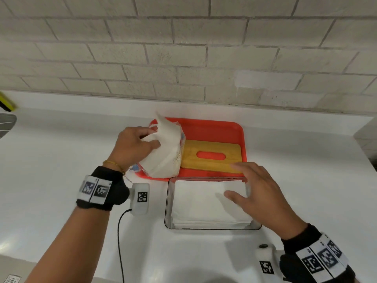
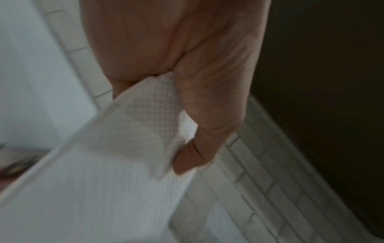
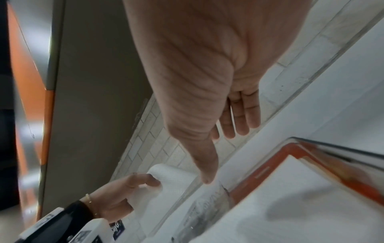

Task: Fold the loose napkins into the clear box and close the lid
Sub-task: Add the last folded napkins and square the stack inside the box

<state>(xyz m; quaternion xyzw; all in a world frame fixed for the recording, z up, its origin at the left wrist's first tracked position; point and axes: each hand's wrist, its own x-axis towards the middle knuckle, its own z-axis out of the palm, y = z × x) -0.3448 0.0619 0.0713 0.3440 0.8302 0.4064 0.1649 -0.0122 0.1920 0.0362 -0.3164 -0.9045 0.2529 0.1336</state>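
A clear box (image 1: pixel 166 203) stands on the white counter with a flat stack of white napkins (image 1: pixel 200 203) inside. My right hand (image 1: pixel 253 193) hovers over the box's right end, fingers spread and straight, holding nothing. My left hand (image 1: pixel 138 146) pinches a loose white napkin (image 1: pixel 167 129) at the top of the napkin pack (image 1: pixel 163 160) on the left of the red tray (image 1: pixel 216 129). In the left wrist view the thumb (image 2: pixel 187 157) presses the napkin (image 2: pixel 145 125) against the fingers. A wooden lid (image 1: pixel 212 166) with an oval slot lies in the tray behind the box.
A brick wall (image 1: pixel 183 48) runs behind the counter. A black cable (image 1: pixel 120 242) trails from the left wrist camera across the counter near the box's left side. A metal object (image 1: pixel 6 121) sits at the far left edge.
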